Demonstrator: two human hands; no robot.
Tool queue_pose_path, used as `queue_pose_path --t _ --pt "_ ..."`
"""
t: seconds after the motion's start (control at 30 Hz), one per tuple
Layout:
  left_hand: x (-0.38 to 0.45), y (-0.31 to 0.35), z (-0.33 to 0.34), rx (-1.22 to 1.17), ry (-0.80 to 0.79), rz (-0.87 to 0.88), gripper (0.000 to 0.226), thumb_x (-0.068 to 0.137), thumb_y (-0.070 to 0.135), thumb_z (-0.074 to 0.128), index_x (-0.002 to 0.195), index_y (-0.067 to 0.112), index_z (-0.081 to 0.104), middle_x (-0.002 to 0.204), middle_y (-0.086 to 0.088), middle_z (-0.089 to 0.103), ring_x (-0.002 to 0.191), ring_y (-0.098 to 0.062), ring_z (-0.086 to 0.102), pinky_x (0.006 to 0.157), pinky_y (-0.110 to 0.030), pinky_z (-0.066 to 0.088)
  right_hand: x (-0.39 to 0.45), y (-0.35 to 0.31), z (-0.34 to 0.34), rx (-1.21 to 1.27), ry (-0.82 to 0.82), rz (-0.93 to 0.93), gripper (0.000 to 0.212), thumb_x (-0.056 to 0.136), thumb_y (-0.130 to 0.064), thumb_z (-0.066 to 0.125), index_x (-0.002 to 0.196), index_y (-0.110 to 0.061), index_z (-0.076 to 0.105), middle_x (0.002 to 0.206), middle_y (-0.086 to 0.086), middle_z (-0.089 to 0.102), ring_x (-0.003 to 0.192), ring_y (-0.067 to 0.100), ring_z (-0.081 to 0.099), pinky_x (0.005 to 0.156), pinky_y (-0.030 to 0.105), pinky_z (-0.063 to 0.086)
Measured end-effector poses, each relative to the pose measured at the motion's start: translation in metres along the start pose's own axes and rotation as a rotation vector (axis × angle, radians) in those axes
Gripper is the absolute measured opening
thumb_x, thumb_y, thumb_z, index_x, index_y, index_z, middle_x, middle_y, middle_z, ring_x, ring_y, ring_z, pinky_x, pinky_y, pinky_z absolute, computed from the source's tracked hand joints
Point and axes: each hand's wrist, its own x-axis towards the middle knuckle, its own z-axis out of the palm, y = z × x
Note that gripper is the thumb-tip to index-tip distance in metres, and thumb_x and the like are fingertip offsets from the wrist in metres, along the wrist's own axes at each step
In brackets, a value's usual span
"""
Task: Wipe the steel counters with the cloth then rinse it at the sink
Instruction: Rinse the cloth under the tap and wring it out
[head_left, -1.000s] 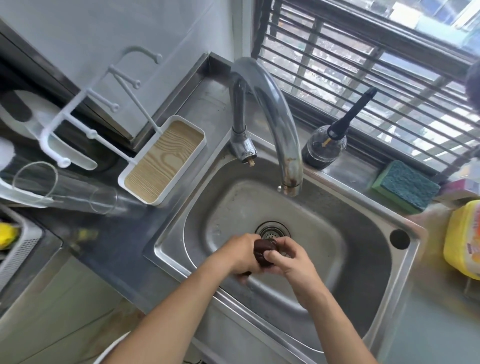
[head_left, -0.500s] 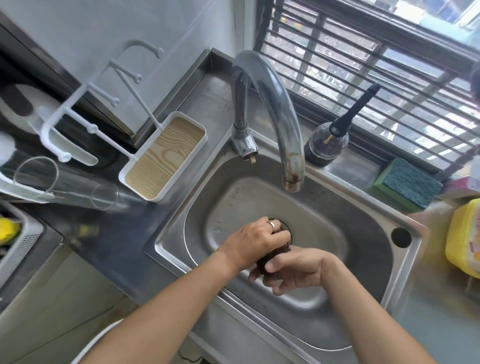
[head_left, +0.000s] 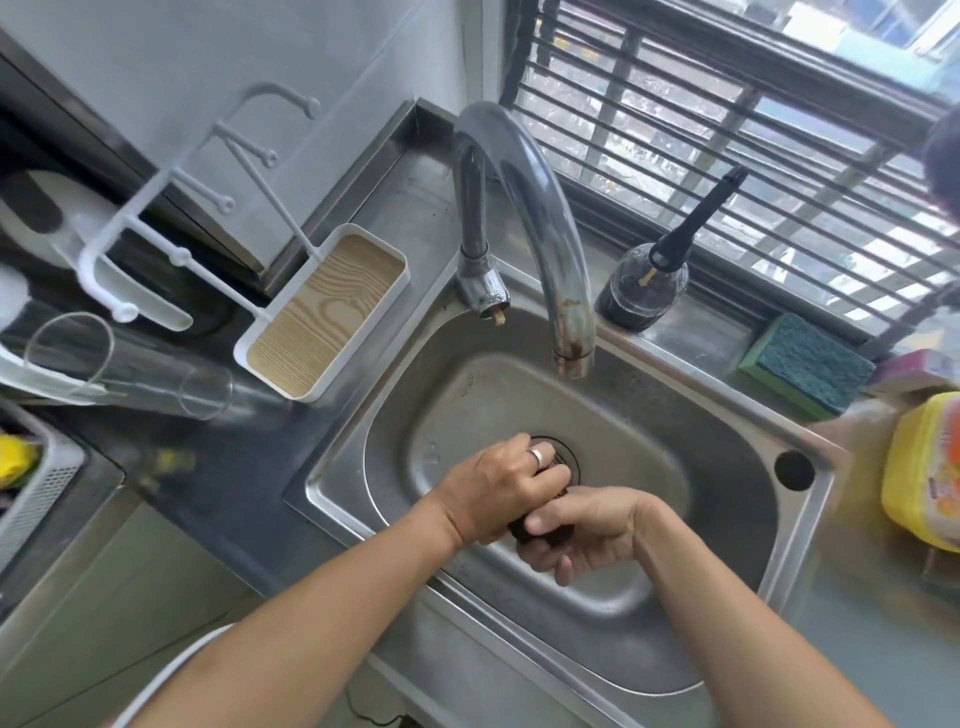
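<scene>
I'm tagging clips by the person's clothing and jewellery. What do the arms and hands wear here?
Both forearms are bare, with no sleeves reaching them. The left hand wears a plain silver band ring. The right hand shows no ring, watch or glove.

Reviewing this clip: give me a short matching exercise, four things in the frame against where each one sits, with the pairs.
Things:
1. cloth
2. sponge
3. dark bottle
4. glass

Places:
A. lying on its side, left of the sink
B. window ledge, right of the dark bottle
C. gripped in both hands over the basin
D. behind the tap spout

Pairs: 1-C, 2-B, 3-D, 4-A
</scene>
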Motion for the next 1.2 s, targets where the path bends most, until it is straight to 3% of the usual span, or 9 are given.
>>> queue_pose_path --t 0.1,0.23,0.33,0.43,0.53,0.77,0.93,1.07,1.2 --pt "-0.004 0.003 -0.003 -0.037 -0.287 -0.158 0.021 0.088 0.008 0.037 0.084 0.011 0.058 0.079 -0.009 0.061 0.064 -0.03 0.063 0.047 -0.037 0.049 0.007 -0.011 0.009 -0.24 0.253 0.16 0.006 0.087 -0.023 0.072 0.083 -0.022 0.068 0.067 -0.004 0.054 0.058 0.008 0.038 0.056 0.019 0.039" --pt "0.003 0.008 -0.01 0.01 -0.552 -0.325 0.023 0.098 0.003 0.04 0.114 0.006 0.056 0.114 -0.014 0.066 0.102 -0.036 0.067 0.077 -0.043 0.051 0.021 -0.015 0.01 -0.613 0.531 0.252 0.025 0.083 -0.026 0.077 0.07 -0.024 0.056 0.059 -0.006 0.053 0.054 0.012 0.047 0.052 0.023 0.045" --pt "0.006 0.013 -0.009 0.087 -0.623 -0.386 0.026 0.098 0.002 0.041 0.117 0.005 0.058 0.119 -0.015 0.067 0.109 -0.034 0.067 0.082 -0.041 0.051 0.029 -0.017 0.016 -0.963 0.747 0.227 0.009 0.078 -0.027 0.071 0.08 -0.02 0.066 0.072 0.0 0.064 0.069 0.022 0.062 0.057 0.027 0.049" --pt "0.009 0.013 -0.007 0.118 -0.671 -0.467 0.03 0.097 0.004 0.043 0.119 0.007 0.063 0.12 -0.013 0.068 0.112 -0.034 0.066 0.083 -0.04 0.052 0.034 -0.013 0.025 -1.208 0.97 0.162 0.031 0.083 -0.033 0.071 0.109 -0.016 0.073 0.106 0.011 0.075 0.101 0.031 0.072 0.072 0.031 0.049" --pt "0.011 0.015 -0.007 0.1 -0.719 -0.555 0.028 0.093 0.007 0.051 0.115 0.01 0.068 0.117 -0.012 0.07 0.11 -0.034 0.067 0.082 -0.039 0.053 0.039 -0.002 0.024 -1.3 1.138 0.068 0.032 0.085 -0.036 0.068 0.112 -0.018 0.069 0.113 0.014 0.073 0.106 0.037 0.07 0.074 0.036 0.049" --pt "0.011 0.02 0.002 -0.127 -0.773 -0.756 0.03 0.087 0.014 0.056 0.115 0.011 0.066 0.118 -0.013 0.07 0.11 -0.033 0.067 0.086 -0.038 0.054 0.038 0.017 0.02 -1.588 1.233 -0.099 0.018 0.092 -0.024 0.057 0.106 -0.015 0.062 0.103 0.012 0.074 0.1 0.04 0.069 0.066 0.037 0.037" --pt "0.011 0.018 0.003 -0.403 -0.865 -0.79 0.021 0.08 0.016 0.057 0.096 0.008 0.069 0.097 -0.016 0.073 0.09 -0.034 0.069 0.066 -0.027 0.051 0.034 0.025 0.017 -1.833 1.279 -0.238 0.03 0.051 -0.014 0.086 0.063 -0.016 0.059 0.049 0.004 0.06 0.043 0.029 0.062 0.041 0.031 0.044" --pt "0.014 0.008 -0.008 -0.633 -1.052 -0.821 0.01 0.075 0.011 0.063 0.065 0.01 0.062 0.061 -0.008 0.057 0.047 -0.022 0.045 0.041 -0.017 0.033 0.036 0.028 0.016 -1.877 1.298 -0.271 0.036 0.048 -0.025 0.09 0.063 -0.019 0.058 0.05 0.0 0.058 0.045 0.025 0.06 0.045 0.029 0.044" --pt "0.012 0.011 -0.005 -0.569 -0.958 -0.839 0.004 0.077 0.014 0.063 0.076 0.011 0.066 0.08 -0.016 0.071 0.061 -0.028 0.06 0.05 -0.024 0.043 0.042 0.033 0.016 -1.733 1.38 -0.262 0.025 0.059 -0.018 0.084 0.067 -0.016 0.06 0.058 0.005 0.063 0.055 0.03 0.066 0.048 0.034 0.046"
